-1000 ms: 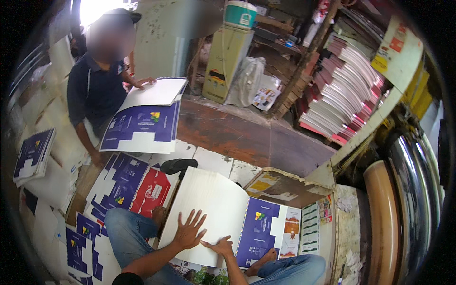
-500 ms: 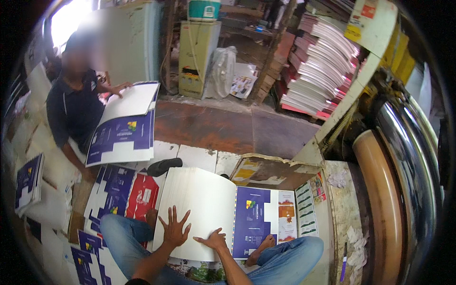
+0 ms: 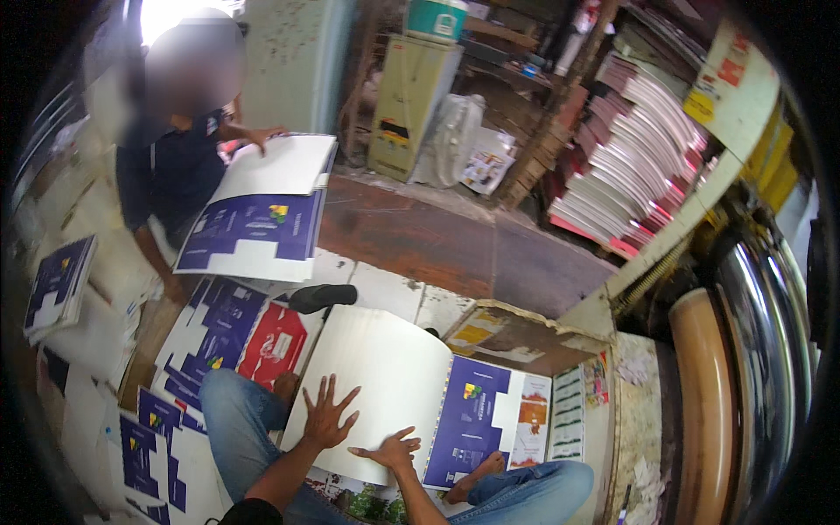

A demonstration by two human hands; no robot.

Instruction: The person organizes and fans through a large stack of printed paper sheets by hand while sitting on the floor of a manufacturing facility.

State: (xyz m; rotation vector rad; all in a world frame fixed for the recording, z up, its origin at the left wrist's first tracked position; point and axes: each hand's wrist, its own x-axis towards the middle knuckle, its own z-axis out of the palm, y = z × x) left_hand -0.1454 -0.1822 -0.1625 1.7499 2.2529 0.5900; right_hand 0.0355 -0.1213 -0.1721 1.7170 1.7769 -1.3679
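Note:
A large printed sheet lies across my lap, its left half folded over and showing its blank white back (image 3: 381, 376); its right half (image 3: 490, 420) is blue with printed panels. My left hand (image 3: 325, 416) rests flat on the white half with fingers spread. My right hand (image 3: 389, 451) presses the same white surface near its lower edge, fingers apart. Neither hand grips anything.
Across from me a seated person folds a similar blue and white sheet (image 3: 258, 210). More blue and red printed sheets (image 3: 219, 332) cover the floor at left. Stacks of sheets (image 3: 639, 149) fill shelves at right. A metal roller machine (image 3: 744, 376) stands on the right.
The view has shifted slightly downward and left. My hands stay pressed on the folded white half. The other person has lifted the far part of their sheet higher.

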